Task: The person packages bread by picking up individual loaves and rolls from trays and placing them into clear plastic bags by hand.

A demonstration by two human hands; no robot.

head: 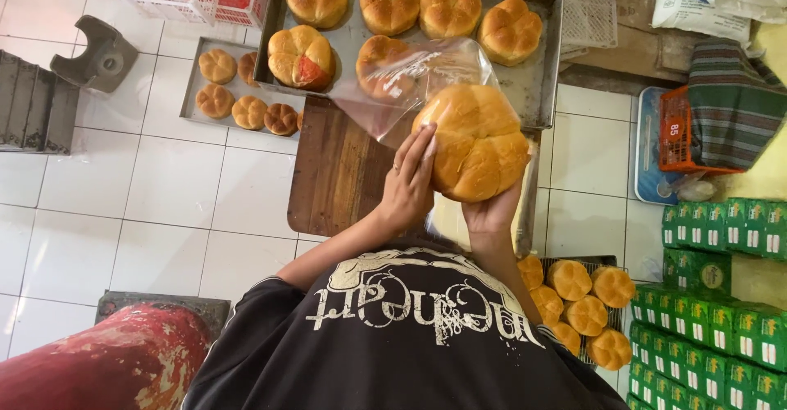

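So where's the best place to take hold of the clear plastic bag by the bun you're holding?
Probably at the clear plastic bag's open mouth edge beside the big bun, coming from the left hand's side. The film hangs loose there, while the right hand supports the bun from below.

A large round bun (479, 139), golden-brown and scored into four lobes, is held up above the wooden board, tilted with its domed top towards the camera. It is cupped from below and pressed at its left edge. A clear plastic bag (410, 82) is spread open just beside it, to its upper left; the bun's upper-left edge is touched by the crinkled film.
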